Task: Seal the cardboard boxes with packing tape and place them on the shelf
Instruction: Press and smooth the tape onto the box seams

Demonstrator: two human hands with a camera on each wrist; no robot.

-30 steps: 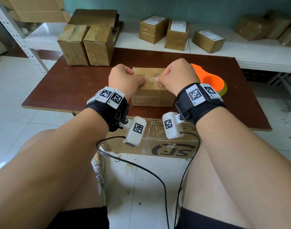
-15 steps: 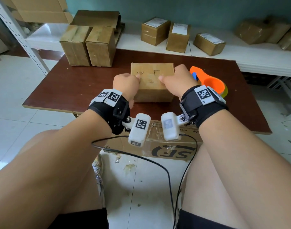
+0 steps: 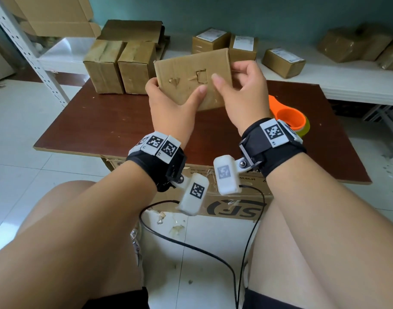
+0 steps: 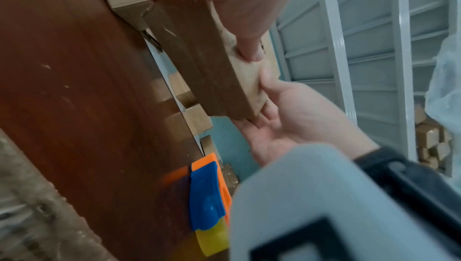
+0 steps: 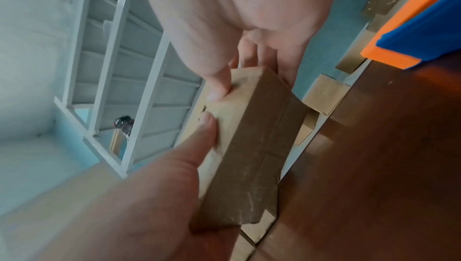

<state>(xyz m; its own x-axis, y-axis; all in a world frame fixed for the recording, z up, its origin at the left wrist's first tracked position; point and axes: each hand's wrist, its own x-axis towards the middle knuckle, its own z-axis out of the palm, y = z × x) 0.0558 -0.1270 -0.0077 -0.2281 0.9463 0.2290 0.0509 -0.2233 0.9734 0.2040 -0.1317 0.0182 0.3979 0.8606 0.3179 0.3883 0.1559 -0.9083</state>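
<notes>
My left hand (image 3: 168, 105) grips the cardboard box (image 3: 191, 74) at its lower left corner, thumb across its face; my right hand (image 3: 247, 94) clasps its right edge, so it hangs tilted above the table (image 3: 102, 121), the tape dispenser (image 3: 289, 119) lying rightward.

One cardboard box (image 3: 192, 79) between the fingers of two hands; two taped boxes (image 3: 119, 66) beyond the left fingers, three labelled boxes (image 3: 242, 44) past the right fingertips, one tape dispenser (image 3: 288, 118) behind the right wrist
</notes>
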